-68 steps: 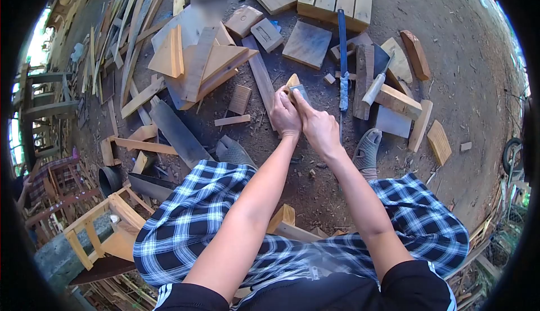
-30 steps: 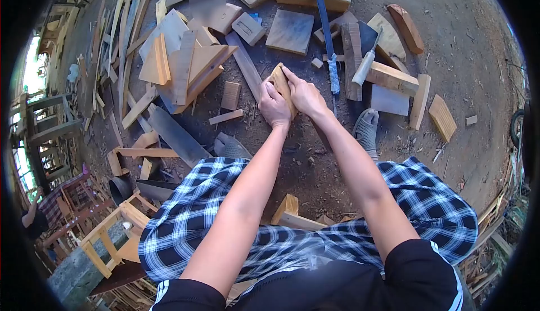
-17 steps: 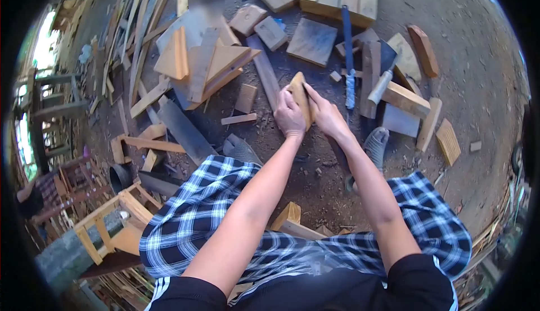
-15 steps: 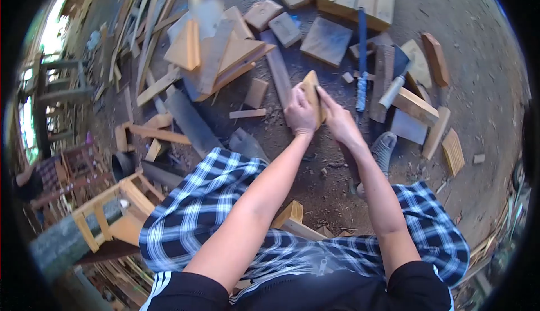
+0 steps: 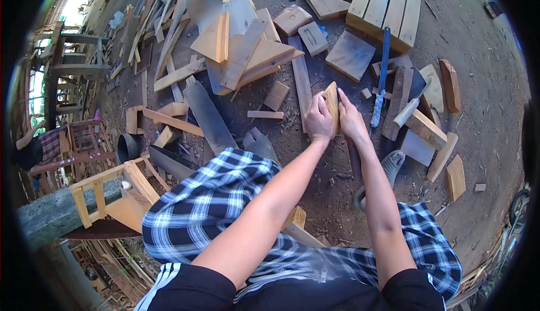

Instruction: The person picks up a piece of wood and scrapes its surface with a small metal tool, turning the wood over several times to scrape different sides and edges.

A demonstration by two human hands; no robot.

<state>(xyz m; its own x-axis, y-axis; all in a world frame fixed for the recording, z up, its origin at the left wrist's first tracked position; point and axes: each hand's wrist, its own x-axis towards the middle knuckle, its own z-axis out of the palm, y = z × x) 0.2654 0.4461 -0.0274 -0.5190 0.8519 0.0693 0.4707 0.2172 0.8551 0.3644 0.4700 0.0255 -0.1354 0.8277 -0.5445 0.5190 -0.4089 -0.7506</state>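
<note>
A yellowish wooden piece (image 5: 332, 103) with a pointed top stands between my two hands. My left hand (image 5: 320, 119) is closed on its left side. My right hand (image 5: 351, 122) holds its right side, fingers pressed along the edge. Beneath my right hand runs a dark, narrow bar (image 5: 354, 159), partly hidden by the forearm. To the left of my hands lies a long dark board (image 5: 301, 80), and to the right a saw-like tool with a blue blade (image 5: 385, 63) and a wrapped handle.
Wood offcuts and a square block (image 5: 350, 55) lie ahead. Stacked boards (image 5: 232, 57) stand left of them, a slatted wooden piece (image 5: 388, 7) at the top right. A mallet-like tool (image 5: 407, 112) rests among blocks on the right. Another person (image 5: 29, 148) is at the far left.
The view has shifted, so the surroundings appear lower and mostly further right. Both hands still hold the wooden piece, which now looks more upright and narrower.
</note>
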